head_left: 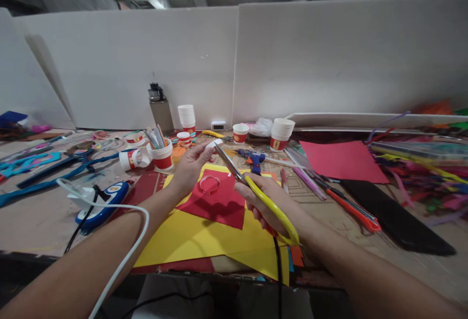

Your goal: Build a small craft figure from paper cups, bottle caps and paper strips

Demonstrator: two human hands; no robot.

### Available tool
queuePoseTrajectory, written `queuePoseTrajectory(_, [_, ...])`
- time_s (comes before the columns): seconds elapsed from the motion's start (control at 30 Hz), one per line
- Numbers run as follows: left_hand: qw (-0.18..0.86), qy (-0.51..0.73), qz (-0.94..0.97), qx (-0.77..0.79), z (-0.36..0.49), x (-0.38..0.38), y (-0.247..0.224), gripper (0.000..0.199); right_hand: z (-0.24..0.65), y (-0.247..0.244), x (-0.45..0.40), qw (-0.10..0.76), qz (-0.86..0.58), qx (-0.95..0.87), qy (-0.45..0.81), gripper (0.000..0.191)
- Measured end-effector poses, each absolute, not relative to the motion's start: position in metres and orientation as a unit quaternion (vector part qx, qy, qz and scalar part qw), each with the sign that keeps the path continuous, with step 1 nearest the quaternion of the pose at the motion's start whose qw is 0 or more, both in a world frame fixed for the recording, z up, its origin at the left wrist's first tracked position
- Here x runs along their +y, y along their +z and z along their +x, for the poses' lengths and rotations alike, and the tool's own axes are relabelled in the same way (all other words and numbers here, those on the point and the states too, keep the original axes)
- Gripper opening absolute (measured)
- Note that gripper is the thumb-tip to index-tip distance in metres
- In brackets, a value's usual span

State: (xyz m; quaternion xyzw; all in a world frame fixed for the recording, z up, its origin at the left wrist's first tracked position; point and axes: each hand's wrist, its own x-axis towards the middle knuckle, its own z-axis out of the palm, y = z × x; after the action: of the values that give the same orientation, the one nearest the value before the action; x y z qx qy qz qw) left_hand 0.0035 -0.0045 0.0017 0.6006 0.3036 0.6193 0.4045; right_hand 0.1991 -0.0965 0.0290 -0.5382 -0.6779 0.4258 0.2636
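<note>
My left hand point(190, 167) is closed, pinching a small white piece point(215, 143) that looks like paper or card, between thumb and fingers. In my right hand point(268, 197) are scissors point(270, 204) with yellow handles. Their metal blades point up and left, with the tips at the white piece; I cannot tell whether they cut into it. Below both hands, a red sheet point(228, 209) lies on larger yellow sheets point(175, 241). A thin ring-shaped strip point(209, 185) rests on the red sheet.
Paper cups point(281, 133) stand at the back, one cup point(161, 155) holding pens. A blue glue gun point(257, 160) lies behind my right hand. To the right are a red cutter knife point(353, 209) and a black phone-like slab point(398, 219). A white cable point(141, 236) crosses my left forearm.
</note>
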Motion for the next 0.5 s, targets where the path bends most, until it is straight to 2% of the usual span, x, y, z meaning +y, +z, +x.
queuePoseTrajectory(0.5, [0.390, 0.595, 0.628, 0.316, 0.0002, -0.0032, -0.0024, 0.037, 0.1994, 0.0250, -0.0944, 0.265, -0.537, -0.687, 0.412, 0.040])
